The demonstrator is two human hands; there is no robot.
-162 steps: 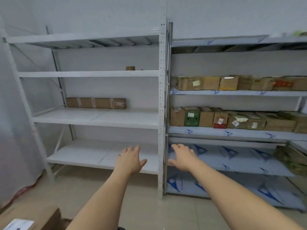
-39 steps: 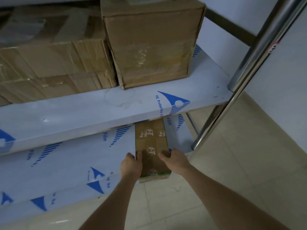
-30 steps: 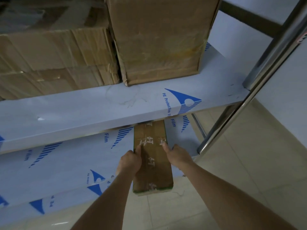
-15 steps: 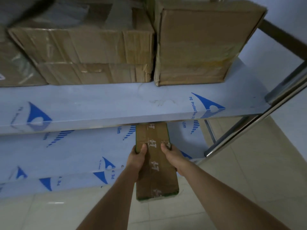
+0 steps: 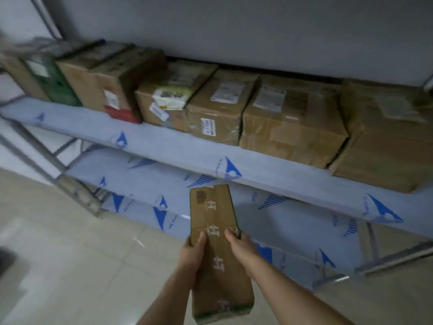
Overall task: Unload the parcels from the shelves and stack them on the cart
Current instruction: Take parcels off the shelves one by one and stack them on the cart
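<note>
So the long flat parcel (image 5: 216, 242) is held out over the floor at about 6 o'clock, running lengthwise between both hands. The left hand (image 5: 191, 254) grips its left edge, thumb on top, and the right hand (image 5: 241, 248) grips the right edge. The far end points toward 12 o'clock at the shelf (image 5: 269, 170), where a row of boxes (image 5: 290, 123) sits.

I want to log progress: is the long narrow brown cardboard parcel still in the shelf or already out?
Out. The long narrow brown cardboard parcel is clear of the film-covered shelf, held by left hand and right hand.
</note>
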